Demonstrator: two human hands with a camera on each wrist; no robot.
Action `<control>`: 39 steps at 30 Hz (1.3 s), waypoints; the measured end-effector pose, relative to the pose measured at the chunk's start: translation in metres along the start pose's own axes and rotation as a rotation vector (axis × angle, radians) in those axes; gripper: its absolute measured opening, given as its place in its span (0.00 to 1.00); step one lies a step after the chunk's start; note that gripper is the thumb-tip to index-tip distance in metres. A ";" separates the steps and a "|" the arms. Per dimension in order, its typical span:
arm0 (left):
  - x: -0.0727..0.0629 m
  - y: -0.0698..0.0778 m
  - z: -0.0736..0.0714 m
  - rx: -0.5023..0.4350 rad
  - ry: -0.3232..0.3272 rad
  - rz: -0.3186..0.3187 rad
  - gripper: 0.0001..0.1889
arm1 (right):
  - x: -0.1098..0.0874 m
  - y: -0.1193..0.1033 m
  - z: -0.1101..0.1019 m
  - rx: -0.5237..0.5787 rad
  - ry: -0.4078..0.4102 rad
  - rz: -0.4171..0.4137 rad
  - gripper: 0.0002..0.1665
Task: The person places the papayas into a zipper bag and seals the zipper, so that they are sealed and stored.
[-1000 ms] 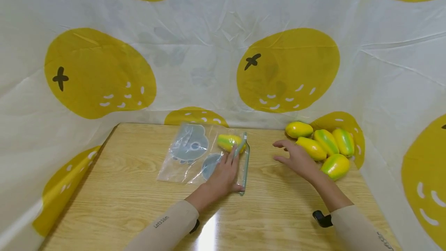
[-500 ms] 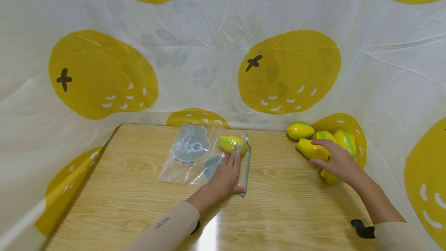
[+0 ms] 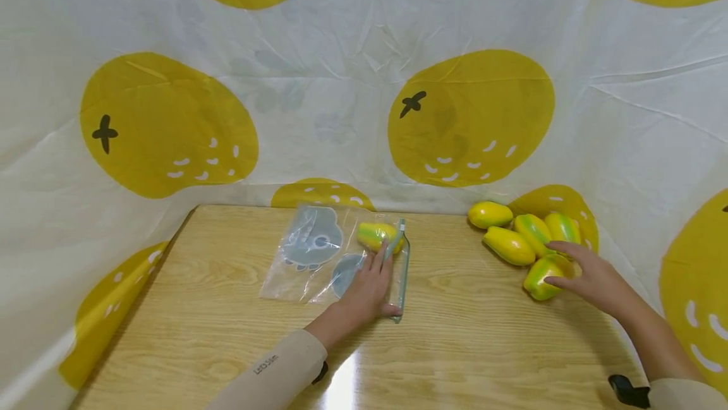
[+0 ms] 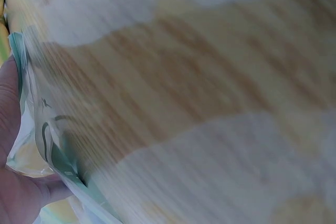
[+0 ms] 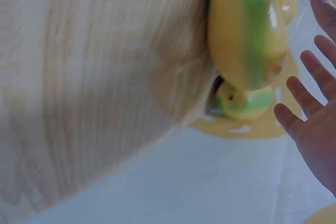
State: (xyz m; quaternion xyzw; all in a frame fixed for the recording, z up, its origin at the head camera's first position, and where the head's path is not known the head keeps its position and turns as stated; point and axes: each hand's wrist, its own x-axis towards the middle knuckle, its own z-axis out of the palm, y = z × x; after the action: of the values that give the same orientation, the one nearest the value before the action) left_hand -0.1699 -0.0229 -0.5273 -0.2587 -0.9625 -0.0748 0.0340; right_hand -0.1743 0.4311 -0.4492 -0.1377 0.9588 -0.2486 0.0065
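In the head view, my left hand point(image 3: 364, 287) rests on a clear zip bag point(image 3: 273, 287) with grey-blue cartoon prints, its fingers extended near the green-edged mouth. Inside the bag lies one yellow-green papaya point(image 3: 372, 233), glossy like a model. The left wrist view shows the thumb and a finger of the left hand point(image 4: 16, 195) spread apart at the bag's green edge point(image 4: 65, 163). My right hand point(image 3: 594, 278) hovers by the nearest papaya point(image 3: 543, 278) of a group at the right, thumb and fingers apart. In the right wrist view its fingers are spread, beside the papayas point(image 5: 252, 30).
Other papayas lie close together at the table's back right: one by the back cloth point(image 3: 489, 214), one in front of it point(image 3: 508, 246), and more beside them. A patterned cloth encloses the wooden table point(image 3: 199, 321) at the back and sides.
My right hand has moved right, passing over the papaya group to its front right side. The nearest papaya has turned a little. My left hand and the bag stay almost in place.
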 end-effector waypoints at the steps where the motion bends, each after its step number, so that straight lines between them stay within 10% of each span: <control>1: -0.001 0.000 0.000 0.005 -0.002 0.001 0.71 | -0.001 0.003 0.001 0.001 -0.009 -0.001 0.45; 22: -0.002 0.000 0.001 0.021 0.026 0.019 0.71 | -0.016 0.031 0.030 -0.109 0.150 -0.205 0.44; 39: 0.000 -0.001 0.001 -0.005 0.034 0.014 0.70 | -0.019 0.026 0.041 -0.008 0.086 -0.123 0.48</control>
State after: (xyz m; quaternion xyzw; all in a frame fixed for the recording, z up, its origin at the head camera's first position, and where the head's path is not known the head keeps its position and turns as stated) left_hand -0.1701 -0.0238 -0.5281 -0.2642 -0.9597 -0.0814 0.0502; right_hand -0.1600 0.4384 -0.4984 -0.1854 0.9489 -0.2501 -0.0505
